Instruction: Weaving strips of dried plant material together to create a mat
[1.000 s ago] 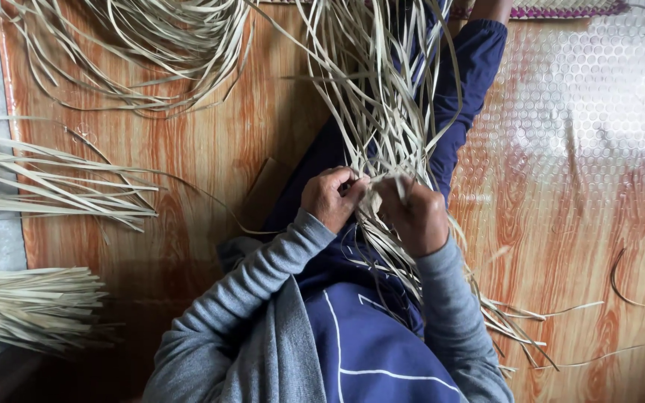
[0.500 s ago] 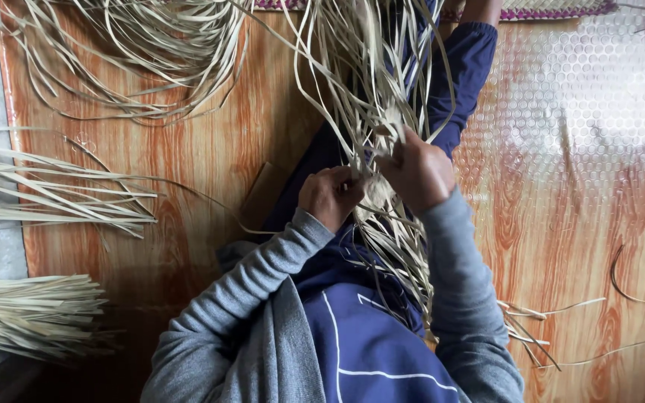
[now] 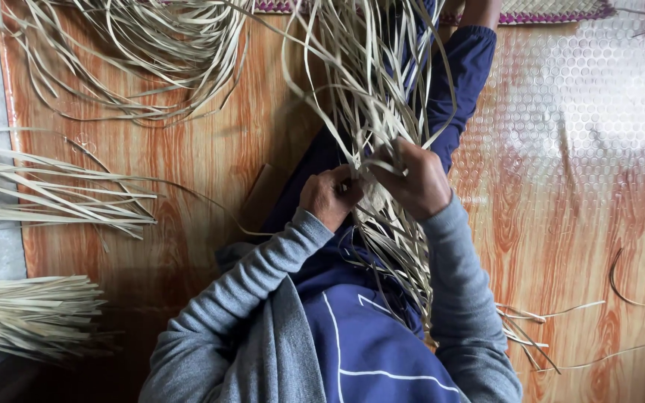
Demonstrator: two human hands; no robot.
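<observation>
You are gripping with your left hand (image 3: 328,195) and right hand (image 3: 412,181) the light, bendy straw strips (image 3: 371,112) at their middle.

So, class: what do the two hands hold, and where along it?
Both the left hand and right hand grip the bundle of pale strips about mid-length, over the lap.

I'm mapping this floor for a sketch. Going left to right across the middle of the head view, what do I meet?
Loose strips on the floor → left hand → right hand → bubble-textured sheet
</observation>
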